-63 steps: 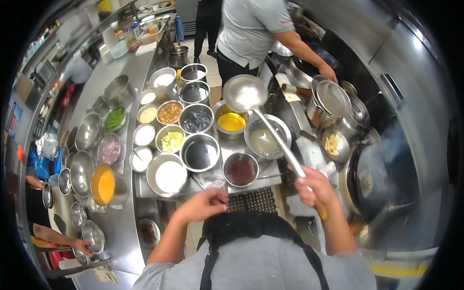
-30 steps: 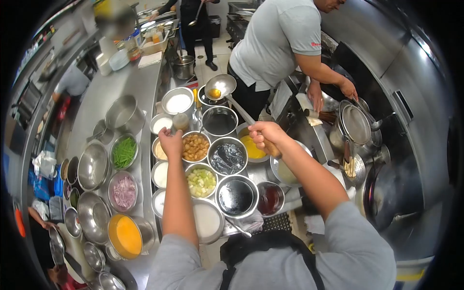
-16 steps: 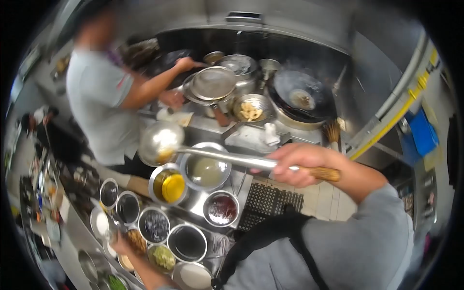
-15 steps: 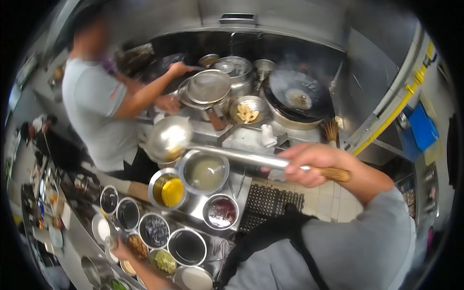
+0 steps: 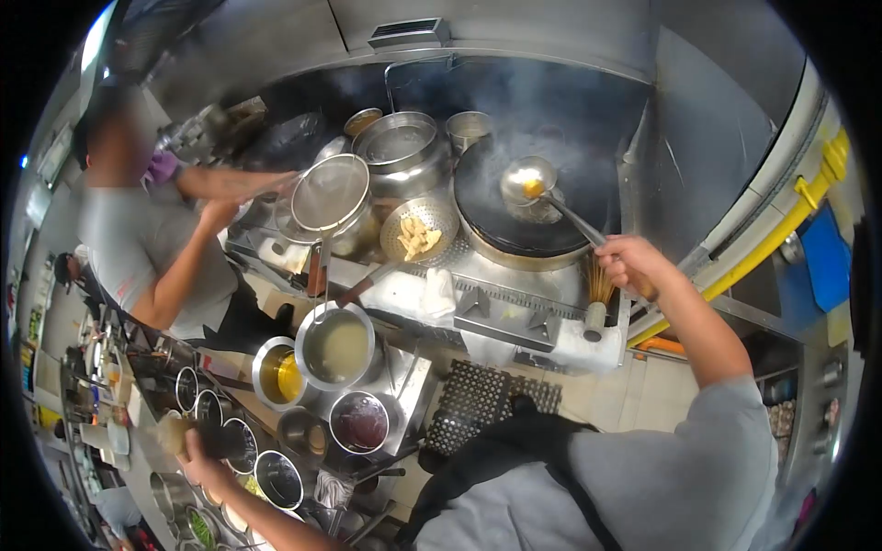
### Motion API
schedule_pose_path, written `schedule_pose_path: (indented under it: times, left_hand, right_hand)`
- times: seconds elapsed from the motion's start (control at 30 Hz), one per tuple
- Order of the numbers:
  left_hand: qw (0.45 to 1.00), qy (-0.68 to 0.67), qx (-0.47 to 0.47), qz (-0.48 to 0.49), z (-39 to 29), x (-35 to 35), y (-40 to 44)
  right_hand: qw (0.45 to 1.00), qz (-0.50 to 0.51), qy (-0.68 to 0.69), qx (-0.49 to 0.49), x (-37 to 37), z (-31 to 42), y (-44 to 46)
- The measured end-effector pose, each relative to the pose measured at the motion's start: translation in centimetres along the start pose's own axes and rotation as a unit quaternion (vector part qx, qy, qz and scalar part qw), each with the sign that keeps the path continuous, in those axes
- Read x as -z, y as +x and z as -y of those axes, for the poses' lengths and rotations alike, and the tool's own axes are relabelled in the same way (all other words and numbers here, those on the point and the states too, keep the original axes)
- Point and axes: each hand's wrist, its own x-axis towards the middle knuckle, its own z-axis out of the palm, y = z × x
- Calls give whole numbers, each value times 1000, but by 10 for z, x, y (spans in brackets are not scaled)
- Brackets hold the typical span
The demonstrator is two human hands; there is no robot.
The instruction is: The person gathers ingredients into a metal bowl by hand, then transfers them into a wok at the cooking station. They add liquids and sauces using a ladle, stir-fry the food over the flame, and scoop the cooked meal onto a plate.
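Observation:
My right hand (image 5: 632,266) is closed around the handle of a metal ladle (image 5: 529,182). The ladle's bowl, with a little yellow liquid in it, hangs over a dark, smoking wok (image 5: 514,243) on the stove. At the lower left, my left hand (image 5: 197,459) is closed on a small pale container (image 5: 173,433), blurred in part, above the row of metal pots. A perforated strainer (image 5: 439,246) with pale yellow pieces rests left of the wok.
A co-worker (image 5: 152,248) stands at the left by a mesh strainer (image 5: 331,192). Nearer stand pots of yellow liquid (image 5: 286,375), cloudy liquid (image 5: 336,347) and dark red sauce (image 5: 359,422). A bamboo brush (image 5: 597,298) sits at the stove's front edge.
The view has turned toward the stove. My right hand has carried the ladle from above the pots to over the wok. My left hand has moved to the pale container and closed on it.

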Motion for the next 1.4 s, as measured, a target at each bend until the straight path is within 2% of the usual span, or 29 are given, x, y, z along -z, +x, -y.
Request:
schedule_pose_path:
  times: [0.03,0.07,0.1,0.13,0.17,0.2,0.23,0.27,0.33,0.37,0.4,0.43,0.47,0.53,0.6,0.67,0.73,0.87,1.1,1.17,1.2,1.27,1.3,1.4]
  left_hand:
    - [1000,2,9,29,-5,-30,-25]
    - [998,3,20,60,-9,-60,-47]
    - [995,-9,32,97,-13,-94,-69]
    - [990,-22,45,133,-19,-128,-91]
    - [984,-4,41,173,-28,-164,-111]
    - [976,14,38,212,-36,-199,-127]
    - [964,31,47,259,-42,-233,-142]
    - [949,49,56,306,-47,-265,-153]
    - [913,55,11,405,-47,-332,-173]
    - [897,54,-10,439,-49,-366,-183]
    - [879,53,-31,472,-49,-397,-193]
    - [863,64,-52,499,-44,-428,-201]
    - [845,75,-73,524,-38,-456,-209]
    - [807,150,-109,561,-42,-501,-225]
    - [768,262,-192,552,-41,-537,-239]
    - [749,276,-194,571,-33,-566,-250]
    - [701,369,-206,575,-34,-584,-260]
    - [670,411,-226,575,-41,-600,-271]
    - [713,344,-200,577,-32,-611,-269]
    - [769,227,-130,584,-32,-610,-266]
    - [769,228,-130,584,-34,-608,-266]
    - [814,74,69,572,-37,-602,-266]
    - [819,27,118,560,-38,-600,-267]
    - [825,-23,150,544,-53,-582,-272]
  right_hand:
    - [1000,8,7,-1,17,-6,29]
    - [983,-43,-171,48,34,-12,53]
    - [930,-94,-344,94,49,-15,68]
    - [932,-92,-339,94,61,-17,74]
    - [856,-159,-451,197,71,-20,76]
    - [751,-222,-548,295,69,-16,67]
    - [786,-254,-517,226,67,-12,53]
    - [788,-254,-514,224,65,-9,39]
    - [807,-242,-464,275,71,-7,24]
    - [803,-206,-450,331,79,-7,22]
    - [803,-208,-449,332,82,0,8]
    - [911,-122,-318,235,80,15,-16]
    - [976,-29,-171,128,78,24,-33]
    - [986,-24,-122,107,77,20,-45]
    - [990,25,-107,84,82,16,-55]
    - [992,30,-95,84,82,14,-62]
    - [994,43,-82,65,81,14,-63]
    - [995,34,-73,64,86,13,-58]
    - [997,55,7,50,99,13,-44]
    - [995,75,55,32,106,9,-36]
    - [995,76,56,31,108,7,-30]
    - [987,107,116,15,113,5,-16]
    - [987,107,115,14,117,2,-3]
    - [990,118,72,27,118,-10,42]
